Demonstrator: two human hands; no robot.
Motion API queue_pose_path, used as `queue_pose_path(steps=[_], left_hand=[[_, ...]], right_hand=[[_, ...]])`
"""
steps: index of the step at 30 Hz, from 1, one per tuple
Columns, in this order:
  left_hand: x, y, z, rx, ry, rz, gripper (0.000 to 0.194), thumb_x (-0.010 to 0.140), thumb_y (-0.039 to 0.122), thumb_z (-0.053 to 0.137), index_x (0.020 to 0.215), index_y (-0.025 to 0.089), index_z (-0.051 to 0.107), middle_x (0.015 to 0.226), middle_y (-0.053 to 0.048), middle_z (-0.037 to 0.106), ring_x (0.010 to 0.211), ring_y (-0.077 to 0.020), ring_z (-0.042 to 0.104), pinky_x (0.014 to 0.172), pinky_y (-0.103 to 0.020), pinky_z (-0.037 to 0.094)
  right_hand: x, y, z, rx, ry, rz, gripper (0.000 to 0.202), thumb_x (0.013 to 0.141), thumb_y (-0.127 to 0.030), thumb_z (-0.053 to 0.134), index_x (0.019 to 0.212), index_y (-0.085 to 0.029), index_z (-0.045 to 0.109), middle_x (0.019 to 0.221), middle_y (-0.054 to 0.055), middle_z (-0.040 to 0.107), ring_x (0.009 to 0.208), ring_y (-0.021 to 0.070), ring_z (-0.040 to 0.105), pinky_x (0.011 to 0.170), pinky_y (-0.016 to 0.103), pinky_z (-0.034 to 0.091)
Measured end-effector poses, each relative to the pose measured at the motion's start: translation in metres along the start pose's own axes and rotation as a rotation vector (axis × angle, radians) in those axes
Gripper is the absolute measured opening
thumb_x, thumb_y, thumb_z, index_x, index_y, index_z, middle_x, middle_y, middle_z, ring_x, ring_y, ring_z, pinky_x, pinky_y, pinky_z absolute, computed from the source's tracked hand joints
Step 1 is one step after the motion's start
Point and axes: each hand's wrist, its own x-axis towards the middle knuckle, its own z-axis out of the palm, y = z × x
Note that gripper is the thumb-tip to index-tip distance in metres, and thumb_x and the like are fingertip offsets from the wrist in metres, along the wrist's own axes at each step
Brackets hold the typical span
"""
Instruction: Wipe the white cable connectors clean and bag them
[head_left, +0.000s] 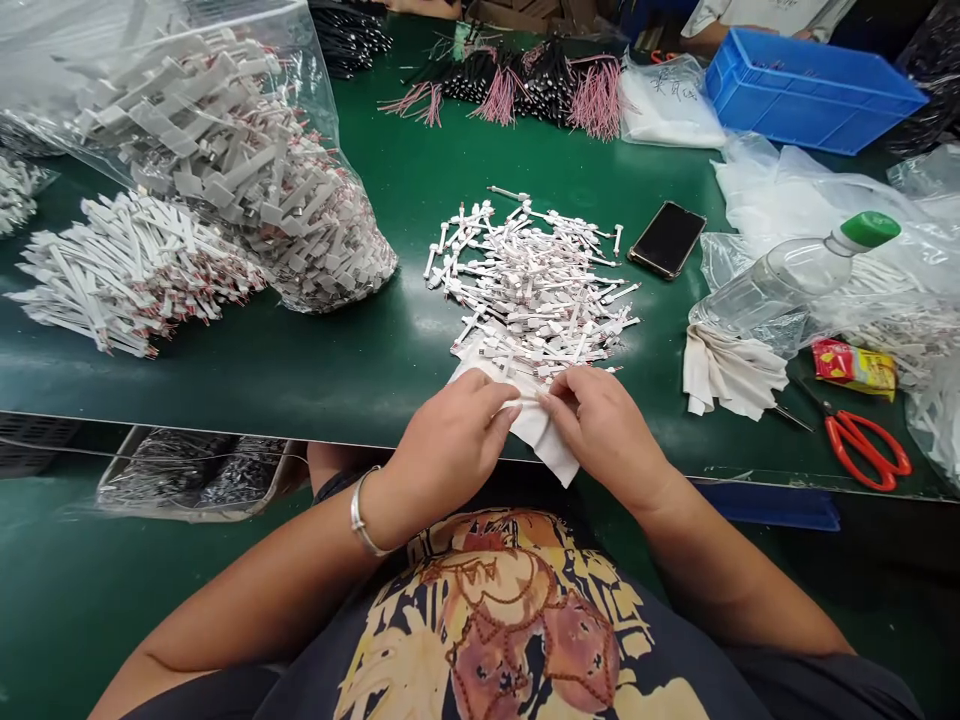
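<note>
My left hand (459, 428) and my right hand (611, 432) meet at the table's near edge, fingertips pinched. Between them runs a short white cable (529, 399), one end in each pinch; its ends are mostly covered by my fingers. Under my hands lies a white cloth (553, 452), hanging a little over the edge. Just beyond my fingertips spreads a loose pile of short white cables (547, 275) with small connectors and reddish wire ends.
A phone (667, 239) lies right of the pile. Further right are a green-capped bottle (787, 275), a folded cloth (724, 370), red-handled scissors (862, 445) and a blue bin (810, 95). At left stand a bulging plastic bag (255, 170) and stacked white cables (127, 265). A person sits opposite.
</note>
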Motion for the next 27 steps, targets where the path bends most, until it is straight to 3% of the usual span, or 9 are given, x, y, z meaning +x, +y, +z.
queue_pose_path(steps=[3, 6, 9, 13, 17, 20, 22, 25, 27], left_hand=[[0.008, -0.004, 0.003, 0.501, -0.049, 0.115, 0.022, 0.093, 0.022, 0.041, 0.091, 0.016, 0.062, 0.087, -0.008, 0.054, 0.081, -0.0202, 0.050, 0.070, -0.032, 0.041], [0.012, -0.013, 0.005, 0.532, -0.059, 0.117, 0.022, 0.093, 0.020, 0.041, 0.100, 0.016, 0.061, 0.090, -0.008, 0.055, 0.082, -0.0204, 0.051, 0.071, -0.033, 0.042], [0.009, -0.017, 0.004, 0.285, 0.053, 0.081, 0.029, 0.090, 0.024, 0.051, 0.118, 0.017, 0.055, 0.099, -0.007, 0.057, 0.081, -0.0168, 0.052, 0.075, -0.032, 0.043], [0.000, -0.012, -0.002, -0.307, 0.033, -0.048, 0.049, 0.083, 0.030, 0.064, 0.129, 0.023, 0.049, 0.099, -0.003, 0.057, 0.071, -0.0103, 0.050, 0.068, -0.025, 0.045], [-0.008, -0.006, -0.007, -0.633, 0.019, -0.128, 0.026, 0.084, 0.029, 0.064, 0.109, 0.021, 0.064, 0.082, -0.001, 0.058, 0.072, -0.0093, 0.050, 0.066, -0.020, 0.043], [-0.012, -0.006, -0.006, -0.714, 0.049, -0.201, 0.019, 0.083, 0.028, 0.065, 0.100, 0.019, 0.067, 0.069, 0.002, 0.054, 0.060, -0.0060, 0.042, 0.056, -0.018, 0.037], [-0.014, -0.008, -0.003, -0.773, 0.062, -0.245, 0.020, 0.082, 0.028, 0.066, 0.099, 0.019, 0.067, 0.065, 0.003, 0.051, 0.056, -0.0052, 0.039, 0.052, -0.017, 0.033], [-0.015, -0.008, 0.001, -0.950, 0.100, -0.311, 0.015, 0.082, 0.030, 0.066, 0.089, 0.018, 0.063, 0.059, 0.004, 0.044, 0.052, -0.0049, 0.034, 0.047, -0.017, 0.027], [-0.015, -0.006, 0.002, -1.151, 0.135, -0.363, 0.016, 0.081, 0.029, 0.066, 0.078, 0.017, 0.057, 0.059, 0.005, 0.042, 0.050, -0.0046, 0.031, 0.045, -0.016, 0.025]], right_hand=[[-0.001, 0.005, -0.007, 0.123, 0.043, 0.079, 0.012, 0.087, -0.026, 0.056, 0.077, -0.019, 0.054, 0.072, 0.001, 0.058, 0.068, 0.0149, 0.052, 0.067, 0.029, 0.039], [-0.003, 0.013, -0.014, 0.314, 0.152, 0.169, 0.009, 0.085, -0.028, 0.059, 0.081, -0.020, 0.057, 0.072, -0.001, 0.059, 0.064, 0.0123, 0.053, 0.063, 0.026, 0.040], [-0.009, 0.014, -0.022, 0.611, 0.149, 0.211, 0.010, 0.084, -0.031, 0.063, 0.085, -0.021, 0.060, 0.075, -0.001, 0.062, 0.067, 0.0115, 0.056, 0.062, 0.024, 0.043], [-0.016, 0.003, -0.028, 0.932, -0.088, 0.236, 0.013, 0.081, -0.031, 0.067, 0.084, -0.019, 0.062, 0.073, -0.001, 0.063, 0.065, 0.0099, 0.058, 0.059, 0.021, 0.046], [-0.020, -0.005, -0.026, 1.019, -0.182, 0.252, 0.014, 0.080, -0.031, 0.068, 0.083, -0.019, 0.062, 0.075, 0.000, 0.064, 0.065, 0.0096, 0.058, 0.059, 0.021, 0.048], [-0.021, -0.005, -0.020, 0.992, -0.147, 0.229, 0.015, 0.081, -0.031, 0.068, 0.088, -0.020, 0.062, 0.076, 0.000, 0.064, 0.065, 0.0111, 0.060, 0.059, 0.023, 0.049], [-0.022, -0.007, -0.015, 0.849, -0.075, 0.158, 0.014, 0.082, -0.030, 0.067, 0.092, -0.021, 0.063, 0.079, 0.001, 0.066, 0.068, 0.0130, 0.062, 0.063, 0.026, 0.051], [-0.027, -0.018, -0.006, 0.584, 0.003, -0.026, 0.011, 0.085, -0.027, 0.062, 0.094, -0.022, 0.066, 0.085, 0.002, 0.070, 0.078, 0.0151, 0.064, 0.075, 0.029, 0.051], [-0.029, -0.027, 0.000, 0.525, -0.089, -0.210, 0.013, 0.088, -0.025, 0.057, 0.095, -0.021, 0.067, 0.087, 0.003, 0.071, 0.080, 0.0149, 0.065, 0.076, 0.027, 0.051]])
